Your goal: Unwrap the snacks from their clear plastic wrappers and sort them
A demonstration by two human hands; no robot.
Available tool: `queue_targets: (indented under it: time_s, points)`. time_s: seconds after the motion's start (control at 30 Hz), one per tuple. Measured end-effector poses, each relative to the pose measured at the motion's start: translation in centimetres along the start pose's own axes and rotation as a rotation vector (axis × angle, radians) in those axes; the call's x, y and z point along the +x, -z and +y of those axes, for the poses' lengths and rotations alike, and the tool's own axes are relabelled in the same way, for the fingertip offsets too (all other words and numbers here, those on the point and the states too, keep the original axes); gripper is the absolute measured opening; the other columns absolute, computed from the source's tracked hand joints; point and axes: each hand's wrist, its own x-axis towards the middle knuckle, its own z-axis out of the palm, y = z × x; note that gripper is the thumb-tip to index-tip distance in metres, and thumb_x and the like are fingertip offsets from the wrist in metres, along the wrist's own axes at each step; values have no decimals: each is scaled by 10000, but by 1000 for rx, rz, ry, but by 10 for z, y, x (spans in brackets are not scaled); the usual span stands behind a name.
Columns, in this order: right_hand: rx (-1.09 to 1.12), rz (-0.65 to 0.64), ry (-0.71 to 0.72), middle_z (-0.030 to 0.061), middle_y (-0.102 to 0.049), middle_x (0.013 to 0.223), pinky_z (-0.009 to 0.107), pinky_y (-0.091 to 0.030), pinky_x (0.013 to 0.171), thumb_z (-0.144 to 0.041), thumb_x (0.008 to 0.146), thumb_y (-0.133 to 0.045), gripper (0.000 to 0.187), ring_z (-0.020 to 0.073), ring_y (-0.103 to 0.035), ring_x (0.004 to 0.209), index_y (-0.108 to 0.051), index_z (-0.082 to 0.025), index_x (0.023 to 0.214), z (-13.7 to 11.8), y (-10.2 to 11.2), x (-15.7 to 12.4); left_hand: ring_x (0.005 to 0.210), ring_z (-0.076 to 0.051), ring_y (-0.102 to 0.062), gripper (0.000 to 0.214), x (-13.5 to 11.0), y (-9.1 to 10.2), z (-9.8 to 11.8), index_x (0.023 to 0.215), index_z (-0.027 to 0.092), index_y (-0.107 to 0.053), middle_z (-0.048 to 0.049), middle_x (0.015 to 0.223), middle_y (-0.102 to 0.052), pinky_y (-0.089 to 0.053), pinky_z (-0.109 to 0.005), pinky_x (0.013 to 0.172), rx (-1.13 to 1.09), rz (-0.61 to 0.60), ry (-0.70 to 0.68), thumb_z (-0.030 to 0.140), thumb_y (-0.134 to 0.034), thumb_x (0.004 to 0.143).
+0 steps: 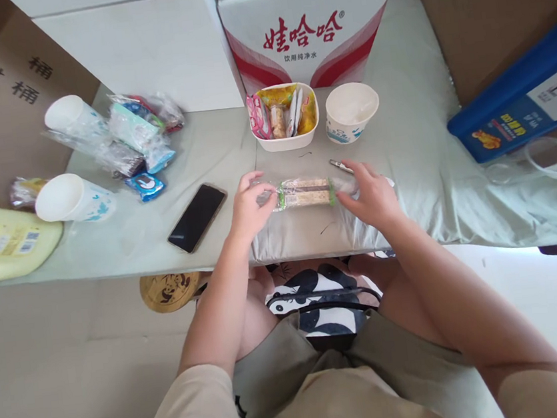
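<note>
A snack bar in a clear wrapper with green ends point(307, 192) lies crosswise on the cloth in front of me. My left hand point(252, 205) has its thumb and fingers closed about the wrapper's left end. At the right end, the thumb of my right hand point(372, 193) touches the wrapper. A small silver metal tool point(341, 165) pokes out from under that hand's fingers; its far part is hidden, so its kind is unclear. Behind the bar stand a white tub point(285, 143) of packaged snacks and a white paper cup point(349, 120).
Left of my hands lies a black phone point(198, 218). Further left are two tipped paper cups point(74, 200), several snack packets point(139, 134) and a yellow jug point(5, 240). White cartons point(309, 38) stand behind; a blue box point(516, 88) and clear plastic cup point(551, 158) sit right.
</note>
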Motion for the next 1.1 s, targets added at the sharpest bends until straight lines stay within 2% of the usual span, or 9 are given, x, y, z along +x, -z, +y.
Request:
queue_targets:
  time_s: [0.17,0.37,0.47,0.57,0.7,0.8,0.9,1.0,1.1]
  points:
    - [-68,-17,64,125,-703,1148,503,-455,896,-349,822,-569,582,343,-620,1050,-550,-238,1393,0,5,-5,1140,-255,-642,51,-6,19,25,750,223,-675,-73,1096,-690,-491,-449,1046,0,49,-220,191,-644,776]
    - [-145,13,287,113,-559,1459,579,-309,1104,-175,828,-556,562,371,-430,1374,-584,-265,1382,-27,-1,-20,812,-190,-680,98,-30,23,54,769,229,-658,-46,873,-731,-540,-326,786,97,-169,-300,182,-573,780]
    - [-146,-51,392,56,-693,1253,586,-178,1188,-61,843,-481,536,300,-447,1374,-651,-319,1282,-40,-6,-24,670,-155,-630,129,-40,22,62,782,232,-665,-19,777,-710,-492,-283,681,160,-334,-246,182,-546,781]
    - [-182,-107,472,44,-723,924,534,-183,1199,-80,891,-452,367,253,-589,1160,-740,-288,984,-47,-4,-26,530,-126,-539,109,-44,25,63,720,230,-658,24,605,-634,-428,-263,600,196,-492,-121,175,-566,739]
    - [-310,-169,426,62,-697,808,420,-404,946,-179,924,-487,259,212,-643,796,-724,-219,830,-51,9,-36,523,-125,-564,99,-44,30,54,767,220,-691,20,613,-673,-411,-247,563,63,-688,114,263,-604,788]
    - [-393,-208,269,65,-731,889,345,-364,661,-336,944,-520,258,189,-616,652,-727,-221,1045,-49,16,-50,489,-119,-524,240,-39,27,48,897,215,-719,26,590,-652,-415,-257,564,52,-518,200,398,-564,889]
    - [-437,-162,142,57,-741,830,345,-344,691,-377,984,-467,333,207,-636,688,-702,-221,1160,-46,20,-58,746,-166,-629,265,-28,17,44,1003,212,-731,-26,814,-707,-489,-314,769,228,-232,66,421,-636,871]
    - [-486,-71,108,56,-703,688,417,-341,878,-291,994,-447,295,241,-665,825,-726,-196,1008,-44,20,-59,1167,-253,-589,396,-18,5,39,1161,248,-711,-77,1225,-663,-451,-399,1024,310,-335,-147,392,-758,795]
    - [-471,75,129,55,-705,719,458,-338,943,-215,972,-481,236,244,-658,881,-712,-198,927,-44,16,-56,1218,-235,-574,411,-14,-3,34,1247,275,-673,-60,1314,-620,-464,-367,1040,293,-472,-185,314,-723,841]
